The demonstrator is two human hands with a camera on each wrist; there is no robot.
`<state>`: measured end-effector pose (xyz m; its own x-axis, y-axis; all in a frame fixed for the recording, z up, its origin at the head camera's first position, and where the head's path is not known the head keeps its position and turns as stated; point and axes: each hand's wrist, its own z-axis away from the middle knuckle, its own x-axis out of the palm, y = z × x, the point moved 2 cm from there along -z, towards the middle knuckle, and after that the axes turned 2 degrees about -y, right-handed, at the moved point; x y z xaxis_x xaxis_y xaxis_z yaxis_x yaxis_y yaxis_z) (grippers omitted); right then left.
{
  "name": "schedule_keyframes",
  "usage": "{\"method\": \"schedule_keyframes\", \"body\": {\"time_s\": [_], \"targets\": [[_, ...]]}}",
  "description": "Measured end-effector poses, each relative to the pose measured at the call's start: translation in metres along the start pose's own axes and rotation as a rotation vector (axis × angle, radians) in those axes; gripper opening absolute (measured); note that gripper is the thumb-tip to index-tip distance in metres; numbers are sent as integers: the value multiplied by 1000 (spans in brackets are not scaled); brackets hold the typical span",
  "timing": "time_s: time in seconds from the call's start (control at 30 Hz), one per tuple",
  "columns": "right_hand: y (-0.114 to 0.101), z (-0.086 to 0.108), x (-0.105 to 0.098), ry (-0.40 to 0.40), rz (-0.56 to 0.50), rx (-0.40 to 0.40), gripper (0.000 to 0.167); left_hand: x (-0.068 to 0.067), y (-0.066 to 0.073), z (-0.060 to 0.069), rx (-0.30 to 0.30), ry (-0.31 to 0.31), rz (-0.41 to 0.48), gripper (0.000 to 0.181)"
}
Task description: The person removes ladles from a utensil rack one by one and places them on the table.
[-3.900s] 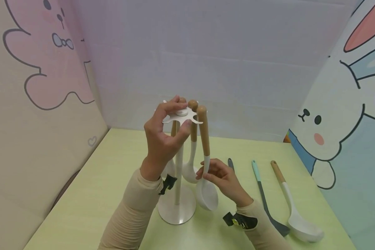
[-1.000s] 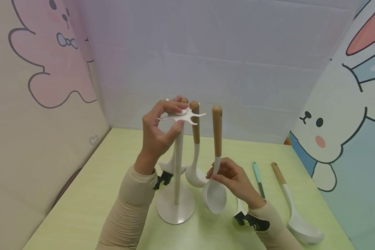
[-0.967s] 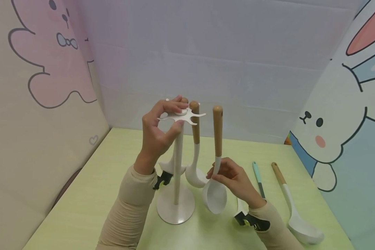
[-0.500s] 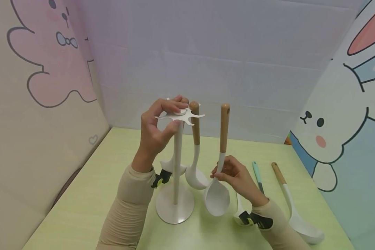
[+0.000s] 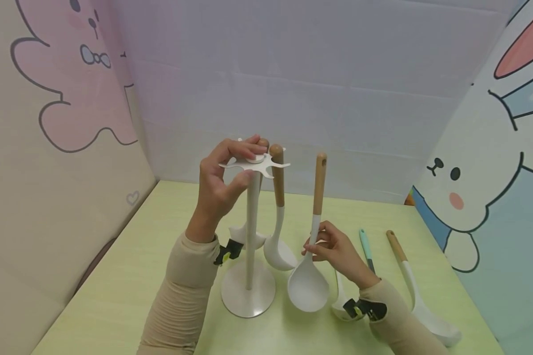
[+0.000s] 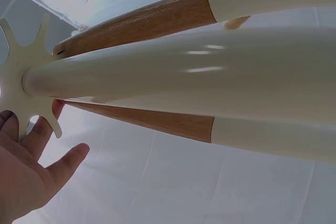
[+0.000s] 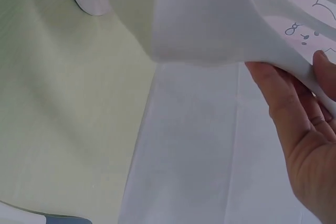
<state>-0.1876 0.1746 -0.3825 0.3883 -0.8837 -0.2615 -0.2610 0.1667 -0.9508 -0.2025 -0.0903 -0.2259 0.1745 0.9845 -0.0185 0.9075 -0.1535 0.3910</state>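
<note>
A white utensil stand (image 5: 250, 231) with a round base and a hook plate on top stands on the table. My left hand (image 5: 219, 182) holds it at the top, fingers bent over the knob; in the left wrist view the thumb lies apart from the hooks. A white ladle (image 5: 281, 254) with a wooden handle hangs from the stand's right side, and another white utensil (image 5: 237, 235) hangs behind the pole. To the right, my right hand (image 5: 337, 254) pinches a white ladle (image 5: 308, 288) by its neck, upright, wooden handle up. This ladle is off the hooks.
On the table's right side lie a wooden-handled white ladle (image 5: 431, 315) and a teal-handled utensil (image 5: 365, 244), partly hidden by the right arm. Another white utensil (image 5: 342, 303) lies under the right wrist. Walls (image 5: 293, 98) enclose the back and sides.
The ladle in my right hand has moved right, away from the stand, and its bowl has turned. The hook plate has rotated somewhat; my left hand has stayed at the top.
</note>
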Motion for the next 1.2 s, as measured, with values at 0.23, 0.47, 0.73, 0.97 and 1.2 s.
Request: {"method": "schedule_keyframes", "body": {"time_s": [0.23,0.47,0.73,0.97,1.2], "targets": [[12,-3,-3,-29,-14,115,30,-1,1,0,-3,-2,6,30],[24,-6,-5,-66,-23,189,27,-2,2,-1,8,-2,10,29],[38,-7,-5,-123,-25,255,23,-2,3,-2,17,2,19,30],[51,-6,-2,-143,-48,308,24,-2,3,-2,7,-1,26,30],[61,-7,-1,-183,-60,356,20,-2,4,-2,7,1,25,30]]}}
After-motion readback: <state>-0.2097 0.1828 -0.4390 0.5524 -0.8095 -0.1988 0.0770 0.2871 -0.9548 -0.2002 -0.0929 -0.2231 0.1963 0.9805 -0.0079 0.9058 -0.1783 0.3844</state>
